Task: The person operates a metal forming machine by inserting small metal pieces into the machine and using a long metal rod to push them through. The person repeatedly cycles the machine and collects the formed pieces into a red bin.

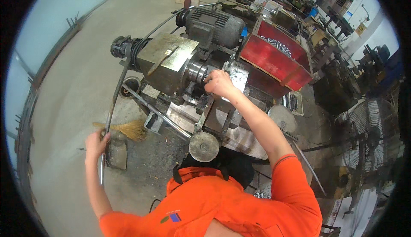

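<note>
On the left, my left hand (95, 145) grips a long metal lever (112, 104) that slants up to the far end of a small lathe. In the middle, my right hand (219, 84) is at the front of the lathe's round steel chuck (196, 71), fingers bent together. Whatever they pinch is too small or too hidden to make out. Just right of that hand is a bright metal block (236, 75). A grey headstock cover (168, 50) lies behind the chuck, with a wooden-handled tool (162, 61) resting on it.
A finned electric motor (216, 26) sits behind the lathe. To its right a red bin (274, 59) holds many small metal parts. A round metal disc (204, 147) stands close to my body. A straw broom (128, 130) lies on the floor; a fan (364, 136) stands at right.
</note>
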`<state>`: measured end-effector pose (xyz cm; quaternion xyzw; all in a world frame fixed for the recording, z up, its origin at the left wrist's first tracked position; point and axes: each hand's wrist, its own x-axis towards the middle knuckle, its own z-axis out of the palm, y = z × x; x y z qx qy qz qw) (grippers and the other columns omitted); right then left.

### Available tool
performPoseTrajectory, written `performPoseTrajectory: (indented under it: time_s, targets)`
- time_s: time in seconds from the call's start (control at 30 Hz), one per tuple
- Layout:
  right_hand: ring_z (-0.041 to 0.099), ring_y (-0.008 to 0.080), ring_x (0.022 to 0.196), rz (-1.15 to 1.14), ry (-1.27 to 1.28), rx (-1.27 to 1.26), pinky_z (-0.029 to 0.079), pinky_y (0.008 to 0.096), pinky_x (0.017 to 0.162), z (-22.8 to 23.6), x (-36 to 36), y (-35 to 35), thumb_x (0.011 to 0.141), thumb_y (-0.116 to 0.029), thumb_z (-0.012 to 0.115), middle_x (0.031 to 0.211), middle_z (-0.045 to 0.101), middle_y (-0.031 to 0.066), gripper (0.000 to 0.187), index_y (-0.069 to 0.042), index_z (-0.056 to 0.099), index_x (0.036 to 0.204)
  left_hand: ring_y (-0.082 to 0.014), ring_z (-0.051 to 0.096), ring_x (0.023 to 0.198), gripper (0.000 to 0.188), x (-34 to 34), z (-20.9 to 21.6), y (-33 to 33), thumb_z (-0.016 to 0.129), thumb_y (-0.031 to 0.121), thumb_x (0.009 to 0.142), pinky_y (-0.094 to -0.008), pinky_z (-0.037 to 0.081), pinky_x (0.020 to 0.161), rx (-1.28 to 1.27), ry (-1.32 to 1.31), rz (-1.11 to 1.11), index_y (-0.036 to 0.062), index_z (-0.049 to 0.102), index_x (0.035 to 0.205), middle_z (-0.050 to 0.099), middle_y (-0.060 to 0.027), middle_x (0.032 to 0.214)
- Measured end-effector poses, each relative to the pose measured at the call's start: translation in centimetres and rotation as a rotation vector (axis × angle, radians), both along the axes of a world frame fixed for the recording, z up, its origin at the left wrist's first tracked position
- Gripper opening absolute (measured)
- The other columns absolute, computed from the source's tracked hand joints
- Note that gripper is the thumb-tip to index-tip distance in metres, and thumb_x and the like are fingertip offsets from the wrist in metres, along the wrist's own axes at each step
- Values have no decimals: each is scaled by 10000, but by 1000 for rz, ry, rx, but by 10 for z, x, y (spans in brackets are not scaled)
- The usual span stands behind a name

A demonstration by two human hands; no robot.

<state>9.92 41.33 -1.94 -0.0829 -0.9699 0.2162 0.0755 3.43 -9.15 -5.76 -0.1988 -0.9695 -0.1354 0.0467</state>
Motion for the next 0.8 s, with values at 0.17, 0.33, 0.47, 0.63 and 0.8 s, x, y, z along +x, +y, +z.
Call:
performPoseTrajectory:
  time_s: [0.17, 0.33, 0.47, 0.63, 0.8]
  targets:
    - [615, 360, 840, 124, 76, 15, 500, 387, 772, -7, -7, 8, 547, -172, 556, 836, 651, 184, 298, -57, 713, 773, -397, 589, 714, 358, 12, -11, 22, 694, 256, 754, -451, 458, 634, 115, -166, 184, -42, 562, 900, 599, -236, 732]
    - [621, 355, 805, 93, -41, 89, 508, 397, 737, 0, -14, 5, 536, -163, 567, 793, 648, 184, 262, -62, 708, 733, -384, 599, 698, 273, -8, -23, 24, 683, 220, 737, -454, 477, 645, -90, -93, 221, -22, 591, 821, 609, -226, 720]
    - [611, 365, 766, 144, -24, 77, 496, 412, 689, 0, -11, 9, 530, -167, 587, 767, 633, 191, 271, -26, 696, 733, -347, 624, 698, 166, -55, -36, -23, 631, 167, 736, -456, 494, 656, -309, -17, 240, 9, 594, 771, 627, -200, 718]
    - [601, 342, 813, 101, -28, 38, 486, 393, 745, -1, -9, 8, 545, -171, 594, 778, 634, 167, 247, -39, 696, 728, -307, 617, 629, 48, -160, -32, -92, 583, 83, 730, -428, 471, 592, -492, 371, 104, 49, 551, 722, 621, -143, 688]
    - [577, 353, 875, 111, 126, 138, 481, 400, 772, 0, 5, 3, 532, -165, 588, 907, 634, 165, 273, -43, 689, 754, -333, 631, 734, 265, -170, -29, -68, 603, 74, 732, -435, 484, 728, -422, 92, 346, 47, 618, 995, 644, -167, 779]
